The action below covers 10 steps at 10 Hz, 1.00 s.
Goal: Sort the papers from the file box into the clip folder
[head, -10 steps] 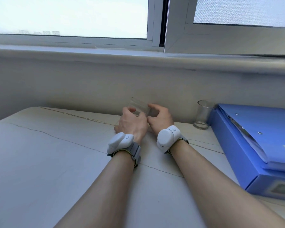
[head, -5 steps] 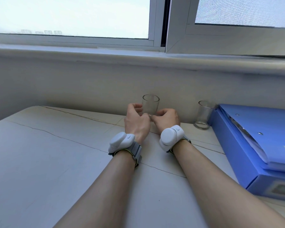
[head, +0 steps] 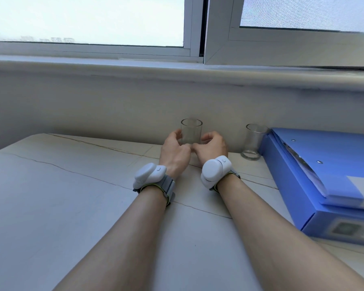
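Observation:
A clear drinking glass [head: 191, 131] stands upright near the wall at the back of the table. My left hand [head: 173, 152] curls around its left side and my right hand [head: 211, 148] around its right side, thumbs meeting in front of it. At the right lies a blue file box [head: 292, 198] with a blue clip folder [head: 334, 160] flat on top. Sheets of paper [head: 309, 171] stick out between the folder's covers.
A second clear glass [head: 253, 141] stands against the wall, touching the file box's far left corner. The pale marble table [head: 72, 196] runs left and towards me. A window sill [head: 135, 70] and sliding window rise behind the wall.
One second ago the glass lay tilted in both hands. It has been turned upright and moved a little farther back, with both hands still around it.

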{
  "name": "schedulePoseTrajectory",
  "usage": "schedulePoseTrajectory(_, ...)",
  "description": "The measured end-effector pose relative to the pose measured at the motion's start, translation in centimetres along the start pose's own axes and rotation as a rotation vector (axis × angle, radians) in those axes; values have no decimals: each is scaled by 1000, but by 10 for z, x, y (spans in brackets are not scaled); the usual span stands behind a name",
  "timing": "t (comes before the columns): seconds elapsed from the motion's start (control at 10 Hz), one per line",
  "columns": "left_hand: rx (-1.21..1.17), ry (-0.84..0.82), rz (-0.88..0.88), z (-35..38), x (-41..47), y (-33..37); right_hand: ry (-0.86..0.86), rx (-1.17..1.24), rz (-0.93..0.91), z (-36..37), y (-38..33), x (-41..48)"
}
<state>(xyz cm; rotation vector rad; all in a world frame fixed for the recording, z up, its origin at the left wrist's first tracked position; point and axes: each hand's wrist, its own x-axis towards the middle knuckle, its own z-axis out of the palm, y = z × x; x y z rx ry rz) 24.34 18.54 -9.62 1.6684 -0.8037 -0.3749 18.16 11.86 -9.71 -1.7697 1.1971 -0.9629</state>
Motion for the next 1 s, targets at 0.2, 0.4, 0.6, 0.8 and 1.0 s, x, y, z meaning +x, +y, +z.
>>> schedulePoseTrajectory(0.2,108,-163,68,13,-7,4,68,86,18,-16,6,-8)
schedulePoseTrajectory(0.4,183,-247,106,34,-11,8,152,134,80,-34,11,-15)
schedulePoseTrajectory(0.6,241,-362,144,54,-18,13,234,166,108,-55,22,-14)
schedulePoseTrajectory(0.8,262,-432,164,60,-8,2,234,168,99,-61,27,-12)
schedulePoseTrajectory(1.0,236,-327,190,60,-6,-2,233,161,91,-61,29,-11)
